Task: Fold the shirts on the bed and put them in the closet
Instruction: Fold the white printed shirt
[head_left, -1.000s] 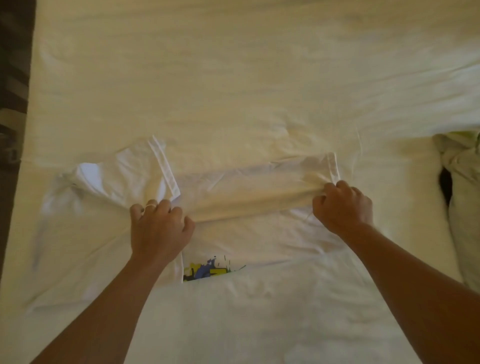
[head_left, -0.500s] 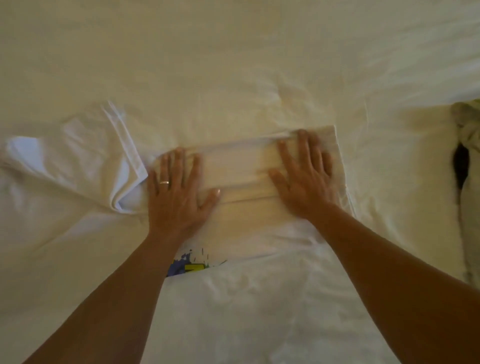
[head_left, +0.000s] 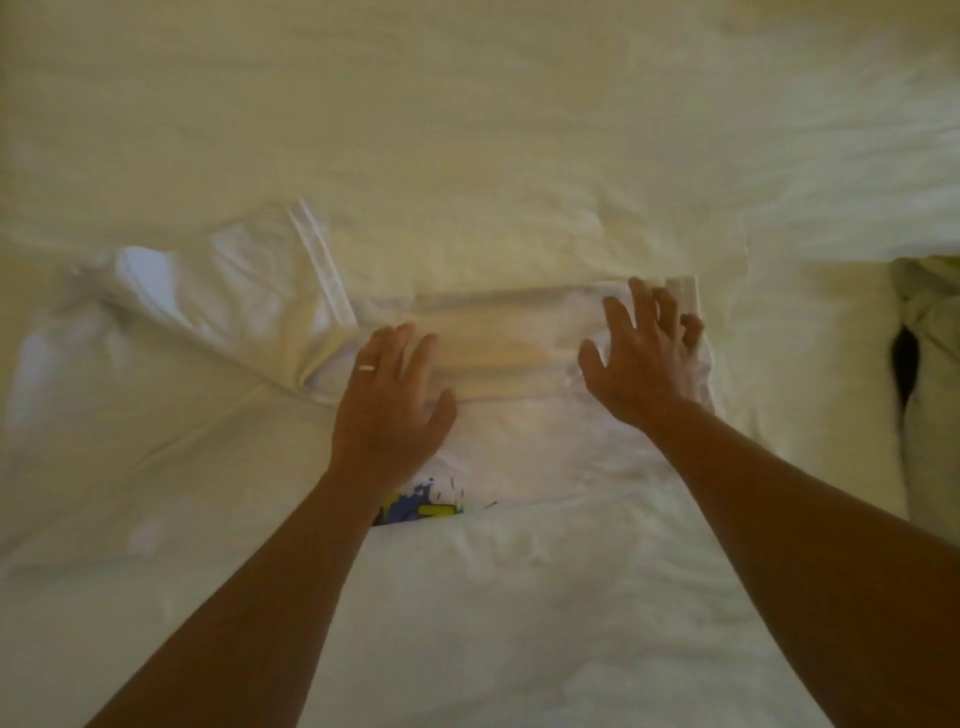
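A white T-shirt (head_left: 519, 447) lies on the bed (head_left: 467, 130) at mid-scene, its blue-and-yellow print (head_left: 415, 512) peeking out at the near edge. The left hand (head_left: 389, 405) lies flat, fingers straight, apparently pinning the folded band; the right hand (head_left: 644, 358), fingers spread and blurred, hovers or presses at its right end. Farther left, a hemmed sleeve (head_left: 322, 270) lies unfolded.

One white shirt (head_left: 519, 441), two hands, one ring (head_left: 367, 368), one bed (head_left: 467, 130)

A pale pillow (head_left: 935, 364) lies at the right edge, a dark gap (head_left: 905, 366) in its folds.
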